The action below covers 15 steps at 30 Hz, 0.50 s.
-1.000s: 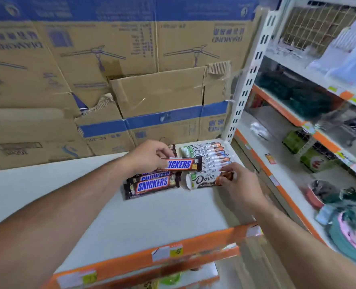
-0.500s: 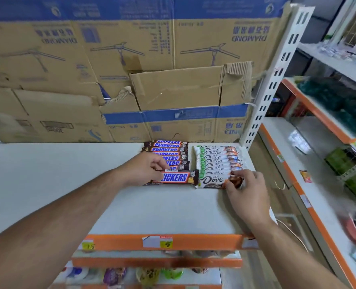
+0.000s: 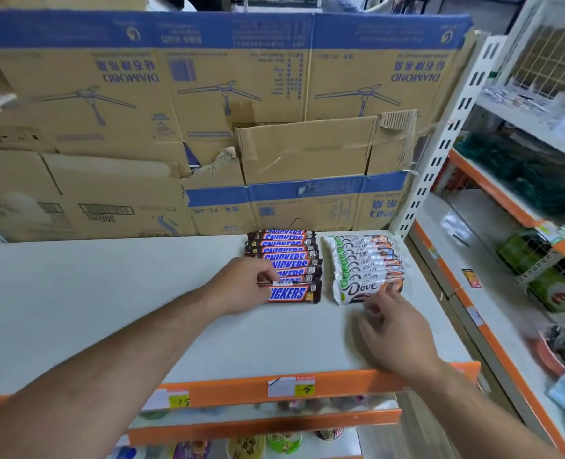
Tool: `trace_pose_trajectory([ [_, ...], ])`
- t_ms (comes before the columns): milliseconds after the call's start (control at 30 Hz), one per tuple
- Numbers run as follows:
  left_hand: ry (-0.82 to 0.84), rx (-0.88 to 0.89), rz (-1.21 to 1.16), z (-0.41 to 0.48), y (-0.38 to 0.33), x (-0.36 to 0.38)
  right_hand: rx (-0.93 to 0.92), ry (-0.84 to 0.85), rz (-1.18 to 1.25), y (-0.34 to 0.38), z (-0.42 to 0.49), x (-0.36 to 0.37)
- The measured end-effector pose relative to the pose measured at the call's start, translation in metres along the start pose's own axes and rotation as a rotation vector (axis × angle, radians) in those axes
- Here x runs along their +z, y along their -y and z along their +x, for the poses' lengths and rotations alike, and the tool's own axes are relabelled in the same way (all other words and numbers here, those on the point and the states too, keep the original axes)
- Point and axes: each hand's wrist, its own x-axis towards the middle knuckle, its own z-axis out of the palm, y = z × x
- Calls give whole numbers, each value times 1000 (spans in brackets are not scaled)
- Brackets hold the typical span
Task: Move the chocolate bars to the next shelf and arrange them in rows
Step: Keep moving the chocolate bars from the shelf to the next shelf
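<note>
Two rows of chocolate bars lie on the white shelf (image 3: 109,309). Several brown Snickers bars (image 3: 284,256) overlap in a row running back toward the cardboard. To their right, several white Dove bars (image 3: 363,263) form a second row. My left hand (image 3: 241,288) pinches the left end of the front Snickers bar (image 3: 294,294), fingers curled on its wrapper. My right hand (image 3: 393,326) hovers just in front of the front Dove bar (image 3: 363,288), fingers loose and blurred, holding nothing.
Flattened cardboard boxes (image 3: 208,111) stand as a wall behind the shelf. A white slotted upright (image 3: 440,144) borders the right side. The orange front edge (image 3: 274,385) carries price labels. Lower shelves hold snacks, and shelves on the right hold green goods (image 3: 539,266).
My right hand has let go of the front Dove bar and drawn back toward me. My left hand stays on the front Snickers bar. The camera has moved closer and squarer to the shelf.
</note>
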Motion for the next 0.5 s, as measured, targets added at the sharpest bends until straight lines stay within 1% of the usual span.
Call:
trace_pose_trajectory([
  [67,-39,79,185,-2,5,6,-166,45,-105,16,-11,14],
  [100,-60,125,276,-3,7,8,-190,53,-160,24,-13,19],
  [167,-103,210,381,-5,11,12,-162,40,-225,34,-14,25],
  [233,-140,290,415,-7,14,13,-120,31,-237,37,-15,25],
  [300,-144,345,430,-7,16,13,-105,43,-232,39,-17,24],
  [500,-139,386,403,-7,22,13,-87,22,-239,45,-18,23],
])
